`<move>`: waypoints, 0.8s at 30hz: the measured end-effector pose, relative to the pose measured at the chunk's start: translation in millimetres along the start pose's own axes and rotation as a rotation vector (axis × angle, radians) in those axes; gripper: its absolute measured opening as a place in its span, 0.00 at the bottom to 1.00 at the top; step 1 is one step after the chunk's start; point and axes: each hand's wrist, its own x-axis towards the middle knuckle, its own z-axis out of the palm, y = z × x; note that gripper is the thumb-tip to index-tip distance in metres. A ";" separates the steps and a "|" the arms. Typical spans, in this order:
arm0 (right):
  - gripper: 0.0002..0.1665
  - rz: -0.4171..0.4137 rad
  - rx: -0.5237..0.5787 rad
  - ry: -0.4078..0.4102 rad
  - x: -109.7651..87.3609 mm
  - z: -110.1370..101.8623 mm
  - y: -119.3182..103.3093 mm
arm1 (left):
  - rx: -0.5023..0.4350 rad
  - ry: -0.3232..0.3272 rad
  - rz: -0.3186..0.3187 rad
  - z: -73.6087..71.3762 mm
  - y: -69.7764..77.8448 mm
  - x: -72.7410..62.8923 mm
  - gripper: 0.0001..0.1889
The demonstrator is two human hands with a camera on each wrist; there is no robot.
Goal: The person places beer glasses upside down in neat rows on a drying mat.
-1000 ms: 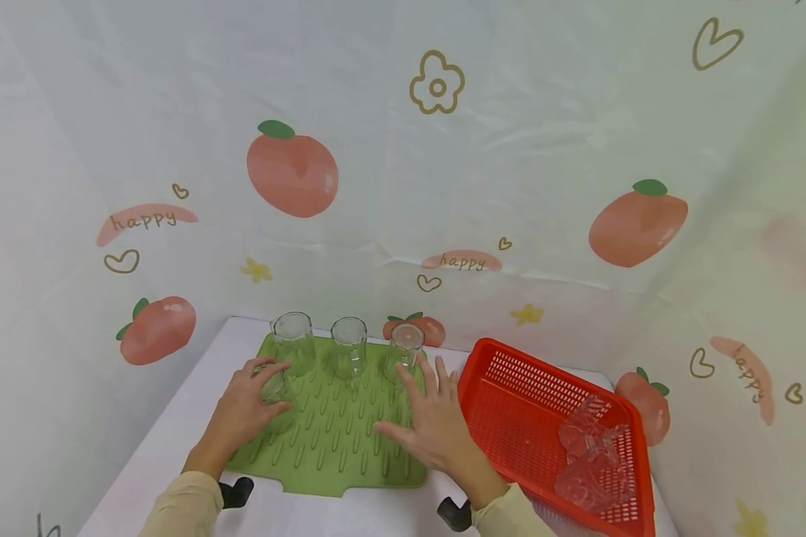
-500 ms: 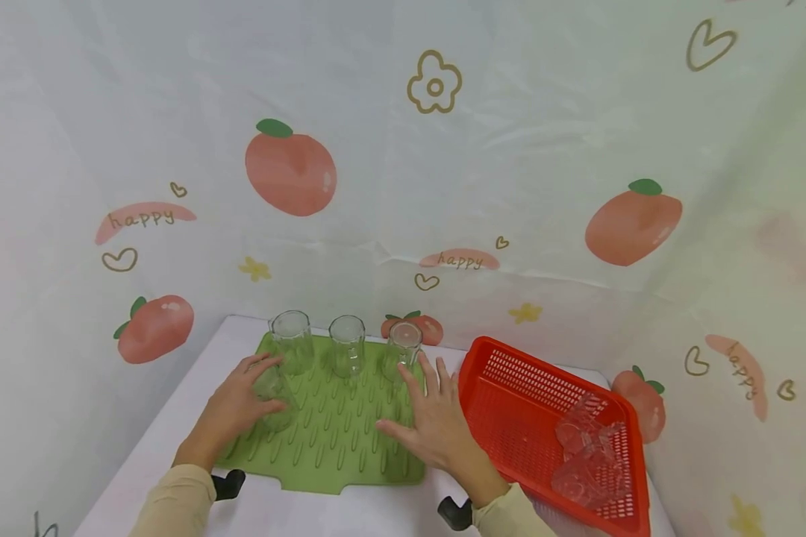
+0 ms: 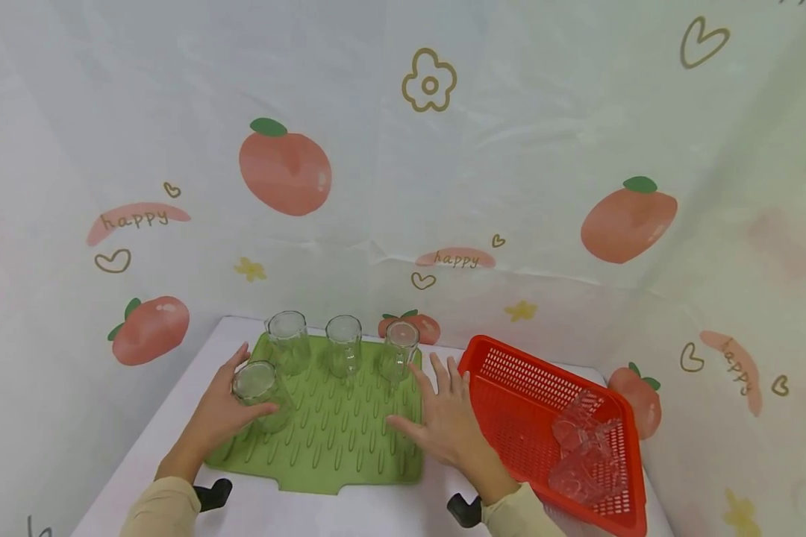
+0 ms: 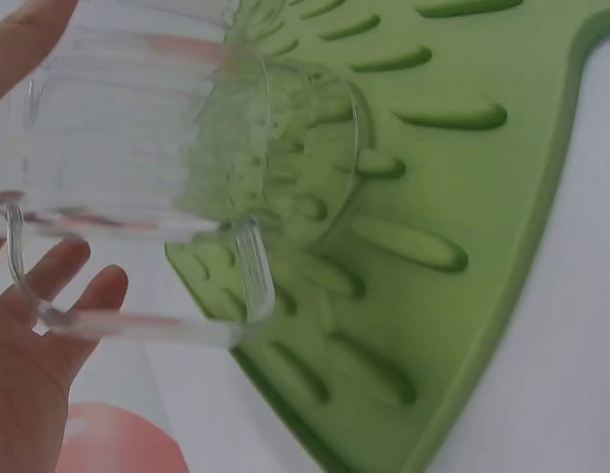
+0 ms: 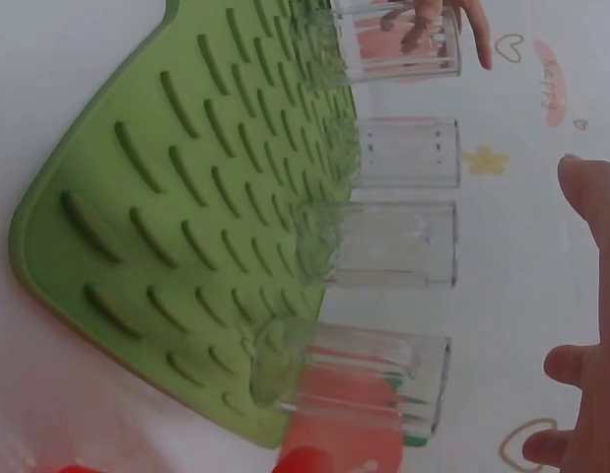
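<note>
A clear glass mug (image 3: 255, 382) with a handle stands near the left edge of the green ridged mat (image 3: 336, 447). Around its left side my left hand (image 3: 218, 414) is spread, the thumb in front of the glass. In the left wrist view, the fingertips (image 4: 109, 286) lie beside the mug's handle (image 4: 253, 281) and are extended. My right hand (image 3: 446, 421) hovers over the mat's right edge, fingers spread, holding nothing. Ahead of it is a glass mug (image 3: 401, 354); two others, a middle mug (image 3: 344, 347) and a left mug (image 3: 289, 343), complete the back row.
To the right sits a red perforated basket (image 3: 544, 362), with several clear glass pieces (image 3: 587, 455) heaped at its right end. A white printed cloth (image 3: 376, 149) hangs behind the white table (image 3: 369, 514).
My left hand has loosened from the front mug and drawn left, its fingers spreading; more of that mug shows. My right hand has shifted slightly right. The back-row mugs stay put.
</note>
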 end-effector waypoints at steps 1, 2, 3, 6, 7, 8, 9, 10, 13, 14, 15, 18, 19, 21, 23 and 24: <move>0.55 0.004 -0.003 -0.002 -0.4 -0.8 1.2 | -0.014 0.002 -0.011 -0.7 -1.2 -1.1 0.69; 0.55 0.006 -0.005 -0.002 -0.8 -1.5 2.4 | -0.027 0.003 -0.023 -1.2 -2.6 -2.1 0.70; 0.55 0.012 -0.006 -0.003 -1.3 -2.4 3.4 | -0.034 0.002 -0.031 -2.0 -4.1 -2.8 0.70; 0.55 0.028 -0.019 -0.013 -2.0 -3.4 8.2 | -0.027 0.005 -0.050 -3.8 -9.6 -4.8 0.70; 0.55 0.033 -0.024 -0.014 -2.4 -3.3 9.9 | -0.020 0.005 -0.054 -4.3 -11.8 -5.5 0.70; 0.55 0.039 -0.027 -0.016 -2.6 -3.6 11.5 | -0.010 0.005 -0.056 -4.5 -14.3 -6.3 0.70; 0.55 0.044 -0.033 -0.017 -2.8 -3.8 13.3 | 0.003 0.003 -0.057 -4.5 -16.7 -7.3 0.70; 0.56 0.049 -0.035 -0.019 -3.1 -4.3 15.1 | 0.014 -0.003 -0.061 -4.2 -19.4 -8.3 0.71; 0.56 0.054 -0.035 -0.014 -4.1 -6.3 19.9 | 0.047 -0.016 -0.064 -2.1 -27.8 -12.1 0.71; 0.56 0.055 -0.034 -0.016 -4.3 -7.7 21.3 | 0.060 -0.023 -0.068 -1.1 -30.5 -13.6 0.71; 0.56 0.056 -0.027 -0.014 -4.5 -8.6 22.9 | 0.063 -0.034 -0.072 -0.3 -33.0 -14.8 0.70; 0.56 0.066 -0.010 -0.017 -5.0 -12.3 27.0 | 0.056 -0.064 -0.101 1.9 -40.0 -17.6 0.69; 0.56 0.076 -0.006 -0.024 -6.5 -12.7 27.9 | 0.057 -0.085 -0.127 1.9 -42.3 -19.6 0.68; 0.56 0.091 -0.002 -0.029 -7.7 -13.4 31.0 | 0.065 -0.116 -0.173 2.3 -46.6 -21.3 0.66; 0.56 0.104 -0.013 -0.041 -9.5 -13.3 34.1 | 0.093 -0.141 -0.214 2.4 -50.8 -23.1 0.64; 0.56 0.108 -0.021 -0.043 -10.5 -13.0 35.8 | 0.114 -0.151 -0.230 2.5 -53.1 -24.1 0.63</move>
